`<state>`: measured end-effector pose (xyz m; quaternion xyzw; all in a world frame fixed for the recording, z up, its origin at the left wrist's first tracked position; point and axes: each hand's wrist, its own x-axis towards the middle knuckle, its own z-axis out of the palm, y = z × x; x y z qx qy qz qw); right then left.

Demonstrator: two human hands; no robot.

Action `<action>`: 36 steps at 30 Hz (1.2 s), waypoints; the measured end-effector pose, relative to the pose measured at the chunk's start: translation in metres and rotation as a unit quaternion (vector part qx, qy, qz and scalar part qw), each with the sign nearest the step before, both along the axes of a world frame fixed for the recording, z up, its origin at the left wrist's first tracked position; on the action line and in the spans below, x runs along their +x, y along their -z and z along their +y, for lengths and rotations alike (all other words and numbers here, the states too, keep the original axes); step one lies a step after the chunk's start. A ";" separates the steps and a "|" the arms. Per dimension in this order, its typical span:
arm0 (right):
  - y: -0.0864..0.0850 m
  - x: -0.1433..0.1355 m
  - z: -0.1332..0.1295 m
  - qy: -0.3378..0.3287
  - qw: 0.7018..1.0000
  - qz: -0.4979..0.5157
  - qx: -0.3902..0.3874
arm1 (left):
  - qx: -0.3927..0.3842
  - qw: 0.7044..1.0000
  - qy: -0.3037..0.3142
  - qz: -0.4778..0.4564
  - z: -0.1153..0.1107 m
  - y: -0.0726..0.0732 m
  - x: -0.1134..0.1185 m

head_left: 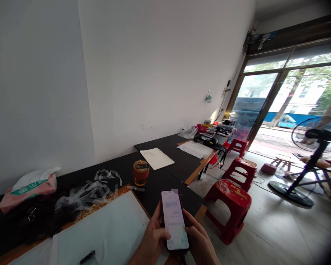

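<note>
A phone (174, 221) with a lit screen is held upright between both hands at the bottom centre. My left hand (153, 235) wraps its left side, the thumb over the lower screen. On the other side my right hand (198, 235) grips the edge, its thumb near the screen. Beneath and to the left lies a pale sheet (105, 224) with a black pen-like object (87, 257) on it. Behind the phone a cup of amber drink (141, 173) stands on the black table (165, 180).
Clear plastic strips (88, 191) and a tissue pack (30, 189) lie at the left. An open notebook (157, 158) rests beyond the cup. Red stools (228, 206) and a standing fan (306, 173) are at the right, near glass doors.
</note>
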<state>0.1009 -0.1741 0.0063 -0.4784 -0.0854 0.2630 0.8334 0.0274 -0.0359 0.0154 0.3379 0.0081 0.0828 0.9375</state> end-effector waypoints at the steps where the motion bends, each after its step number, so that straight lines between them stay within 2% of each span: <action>1: 0.000 0.000 0.000 -0.001 1.000 0.006 0.006 | 0.001 1.000 -0.001 0.000 0.000 0.000 0.000; 9: -0.007 -0.004 -0.004 -0.009 0.999 -0.017 -0.036 | 0.013 1.000 -0.002 0.002 -0.001 0.001 -0.001; 15: -0.007 -0.004 -0.003 -0.006 1.000 -0.013 -0.021 | -0.001 1.000 0.000 0.004 0.000 0.000 -0.002; 24: -0.008 -0.003 -0.004 -0.012 0.999 -0.017 -0.042 | -0.001 1.000 0.010 -0.008 0.000 -0.001 -0.002; 29: -0.008 -0.003 -0.003 0.012 0.999 0.003 -0.031 | 0.011 1.000 0.011 0.007 0.000 -0.006 -0.004; 36: -0.005 0.003 -0.006 -0.004 0.999 0.023 -0.022 | 0.001 1.000 0.002 0.003 -0.004 -0.010 -0.002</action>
